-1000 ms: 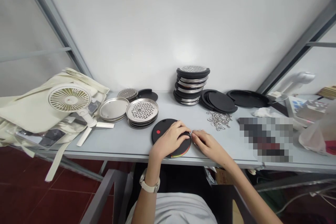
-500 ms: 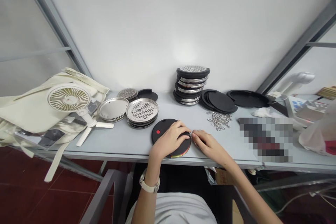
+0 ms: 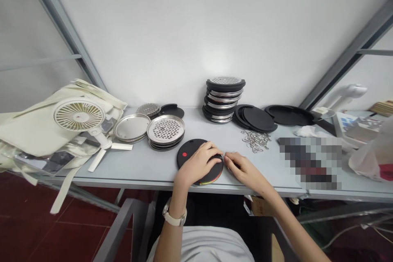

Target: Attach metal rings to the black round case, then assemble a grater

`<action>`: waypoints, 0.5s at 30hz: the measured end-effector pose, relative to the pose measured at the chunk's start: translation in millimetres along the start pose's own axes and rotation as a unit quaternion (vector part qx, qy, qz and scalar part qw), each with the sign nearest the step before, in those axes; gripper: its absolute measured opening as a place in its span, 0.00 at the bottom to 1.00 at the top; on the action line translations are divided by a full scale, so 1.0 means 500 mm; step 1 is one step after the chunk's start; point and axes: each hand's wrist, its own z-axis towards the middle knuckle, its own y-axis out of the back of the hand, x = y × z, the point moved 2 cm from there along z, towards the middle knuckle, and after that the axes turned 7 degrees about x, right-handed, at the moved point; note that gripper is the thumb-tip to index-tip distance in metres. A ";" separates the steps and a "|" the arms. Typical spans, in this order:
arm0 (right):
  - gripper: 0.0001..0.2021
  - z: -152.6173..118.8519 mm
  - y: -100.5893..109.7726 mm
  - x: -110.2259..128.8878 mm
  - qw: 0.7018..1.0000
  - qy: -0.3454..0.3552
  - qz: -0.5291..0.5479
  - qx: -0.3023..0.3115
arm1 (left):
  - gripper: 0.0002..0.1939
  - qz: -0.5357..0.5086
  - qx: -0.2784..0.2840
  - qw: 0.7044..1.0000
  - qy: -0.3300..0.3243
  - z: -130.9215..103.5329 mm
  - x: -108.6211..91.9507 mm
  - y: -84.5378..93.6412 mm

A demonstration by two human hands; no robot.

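Observation:
A round black disc (image 3: 189,153) with a red dot lies flat near the front edge of the grey table (image 3: 144,166); coloured edges show under its near rim. My left hand (image 3: 198,164) presses down on the disc's right half. My right hand (image 3: 242,168) sits just right of it, its fingertips pinching a small metal ring at the disc's right rim, touching the left fingers. A loose pile of metal rings (image 3: 256,139) lies behind my right hand.
Behind stand a tall stack of black-rimmed metal discs (image 3: 224,98), flat black lids (image 3: 257,118), perforated steel plates (image 3: 166,130) and plain steel plates (image 3: 131,127). A white fan (image 3: 80,115) rests on a cream bag (image 3: 27,131) at left. Clutter and a plastic bag (image 3: 373,157) fill the right.

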 end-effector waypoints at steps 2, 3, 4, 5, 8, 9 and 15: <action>0.15 -0.001 0.001 0.001 1.000 -0.003 -0.003 0.000 | 0.11 0.000 -0.001 1.000 -0.001 0.000 0.000 0.000; 0.15 -0.002 0.002 0.002 1.000 -0.004 -0.005 -0.001 | 0.11 0.000 -0.001 1.000 -0.002 0.000 0.000 0.000; 0.15 -0.003 0.002 0.004 1.000 -0.005 -0.006 -0.002 | 0.12 0.000 0.000 1.000 -0.002 0.001 0.000 0.001; 0.14 -0.004 0.003 0.005 1.000 -0.004 -0.007 -0.003 | 0.12 -0.001 0.001 1.000 -0.002 0.001 0.000 0.001; 0.14 -0.004 0.005 0.007 1.000 -0.004 -0.009 -0.003 | 0.12 -0.003 0.005 1.000 -0.002 0.001 -0.001 0.001; 0.13 -0.004 0.005 0.006 1.000 -0.004 -0.009 -0.003 | 0.12 -0.002 0.005 1.000 -0.003 0.001 -0.001 0.001; 0.12 -0.003 0.001 0.001 1.000 0.000 -0.009 0.004 | 0.12 0.008 0.001 1.000 -0.002 0.001 -0.001 0.001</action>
